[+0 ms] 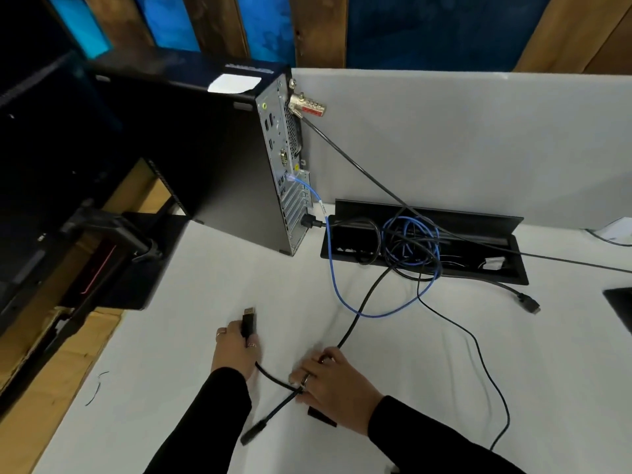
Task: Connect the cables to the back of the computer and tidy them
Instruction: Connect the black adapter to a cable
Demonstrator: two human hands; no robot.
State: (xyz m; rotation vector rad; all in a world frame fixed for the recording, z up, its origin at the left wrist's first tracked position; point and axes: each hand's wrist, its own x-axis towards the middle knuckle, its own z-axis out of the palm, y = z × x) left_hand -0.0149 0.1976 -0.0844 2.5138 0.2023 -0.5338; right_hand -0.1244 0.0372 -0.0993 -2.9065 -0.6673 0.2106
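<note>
A black computer tower [219, 159] stands on the white desk [191, 302], its rear port panel [284, 159] facing right. A blue network cable [337, 289] and a black power cable [309, 221] are plugged into that panel. My left hand [237, 350] grips a black display plug [249, 321], metal tip pointing toward the tower. My right hand [337, 381] holds the same plug's thick black cable [359, 313], which crosses a second black cable with a blurred plug [254, 431] near the desk's front.
A brass combination lock [306, 106] with a black security cable hangs off the tower's top rear. An open black cable tray [478, 249] in the desk holds coiled blue and black cables. A loose black plug [528, 301] lies at right. A monitor arm [113, 230] stands at left.
</note>
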